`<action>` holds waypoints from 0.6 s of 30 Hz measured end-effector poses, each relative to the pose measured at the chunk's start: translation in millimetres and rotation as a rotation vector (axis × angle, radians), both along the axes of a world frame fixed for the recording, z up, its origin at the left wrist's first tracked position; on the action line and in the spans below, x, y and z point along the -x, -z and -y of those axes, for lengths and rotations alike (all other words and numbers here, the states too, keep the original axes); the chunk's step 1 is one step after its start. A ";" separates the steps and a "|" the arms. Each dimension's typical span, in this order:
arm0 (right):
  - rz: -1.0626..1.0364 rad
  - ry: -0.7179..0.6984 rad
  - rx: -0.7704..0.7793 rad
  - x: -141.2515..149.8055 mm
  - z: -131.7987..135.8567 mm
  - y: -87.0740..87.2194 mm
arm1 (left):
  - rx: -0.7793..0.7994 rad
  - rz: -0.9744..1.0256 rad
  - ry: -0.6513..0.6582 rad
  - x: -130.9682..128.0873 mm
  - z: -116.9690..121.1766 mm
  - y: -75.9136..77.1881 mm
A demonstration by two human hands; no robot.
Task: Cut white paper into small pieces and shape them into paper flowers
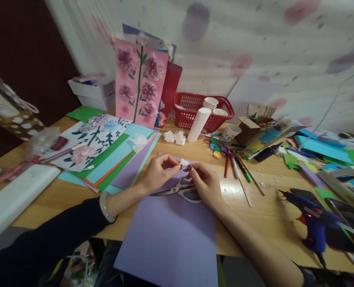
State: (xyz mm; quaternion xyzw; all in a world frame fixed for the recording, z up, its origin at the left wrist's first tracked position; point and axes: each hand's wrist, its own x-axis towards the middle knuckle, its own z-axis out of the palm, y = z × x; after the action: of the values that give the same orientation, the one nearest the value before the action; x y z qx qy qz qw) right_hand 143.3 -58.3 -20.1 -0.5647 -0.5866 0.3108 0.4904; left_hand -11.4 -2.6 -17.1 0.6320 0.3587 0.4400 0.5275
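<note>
A small piece of white tissue paper [184, 162] is pinched between the fingertips of both hands. My left hand [157, 171] grips its left side, thumb and fingers pressed together. On the right side, my right hand [207, 182] is closed on the same piece. Under the hands, scissors [177, 189] lie on a purple sheet of paper [171, 243], which hangs over the table's front edge. Beyond the hands sit several folded white tissue pieces [175, 137], beside an upright white roll [199, 124].
A red basket [184, 115] with paper cups stands at the back, near paint pots [217, 147] and brushes [250, 171]. At right lies a blue glue gun [311, 215] with a lit red light. Coloured sheets [105, 151] and a pink flower picture [139, 79] are on the left.
</note>
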 end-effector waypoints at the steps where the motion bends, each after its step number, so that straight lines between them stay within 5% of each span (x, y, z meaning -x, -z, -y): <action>1: -0.007 0.001 0.002 0.1 0.0 -0.1 | 0.010 0.002 -0.003 -0.2 0.0 0.2; 18: 0.067 0.024 -0.024 1.4 -1.1 6.8 | -0.026 -0.059 -0.057 2.5 -2.7 4.9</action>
State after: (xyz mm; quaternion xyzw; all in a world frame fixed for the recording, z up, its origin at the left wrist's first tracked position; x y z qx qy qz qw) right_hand 141.9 -57.3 -26.9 -0.5760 -0.5994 0.2786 0.4810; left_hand -13.9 0.1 -22.0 0.6410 0.3862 0.4405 0.4959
